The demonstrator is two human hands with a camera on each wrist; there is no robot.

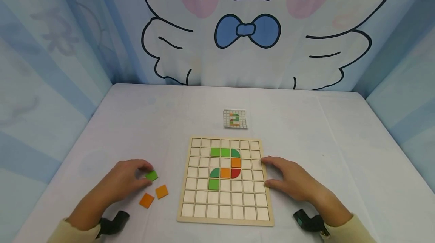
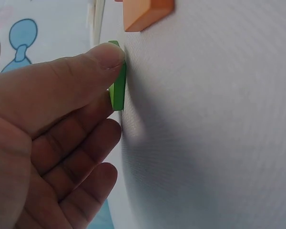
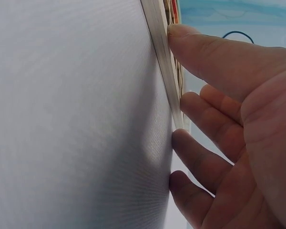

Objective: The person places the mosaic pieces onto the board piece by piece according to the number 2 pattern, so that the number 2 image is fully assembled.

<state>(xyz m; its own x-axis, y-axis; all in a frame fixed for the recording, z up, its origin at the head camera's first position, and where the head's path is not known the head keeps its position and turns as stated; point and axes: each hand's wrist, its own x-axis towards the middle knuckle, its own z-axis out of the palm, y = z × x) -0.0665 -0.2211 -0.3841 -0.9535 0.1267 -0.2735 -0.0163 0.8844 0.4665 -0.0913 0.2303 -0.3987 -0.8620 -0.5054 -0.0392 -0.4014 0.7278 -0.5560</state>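
Observation:
My left hand (image 1: 125, 179) pinches a green square tile (image 1: 151, 176) between thumb and fingers, left of the board. In the left wrist view the thumb lies over the green tile's edge, low over the white cloth. Two orange square tiles, one nearer the board (image 1: 162, 191) and one closer to me (image 1: 147, 200), lie beside that hand. The wooden grid board (image 1: 225, 221) holds green, orange and red pieces in its cells, some square and some with a rounded corner. At the board's right edge my right hand (image 1: 295, 179) rests with thumb and fingertips touching the frame.
Behind the board lies a small pattern card (image 1: 235, 119) showing coloured cells on a grid. A white cloth covers the table (image 1: 306, 118). Printed curtains (image 1: 248, 65) stand at the back and both sides.

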